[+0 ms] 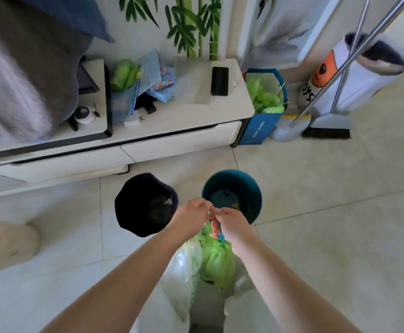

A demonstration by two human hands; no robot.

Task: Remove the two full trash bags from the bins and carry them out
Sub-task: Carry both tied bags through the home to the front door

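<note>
Forearms run up the frame to our two hands, held together above the bags. Left hand (191,213) and right hand (231,222) both pinch the pink and blue ties (216,230) of the green bag (217,263); we judge a knot is being made. White bag (186,267) hangs just beside it, touching; which hand carries it we cannot tell. Teal bin (254,191) shows no bag, only small scraps at the bottom. Black bin (133,205) looks lined, its contents unclear. Estimate: both bags out, tying in progress, carrying out not yet done.
</note>
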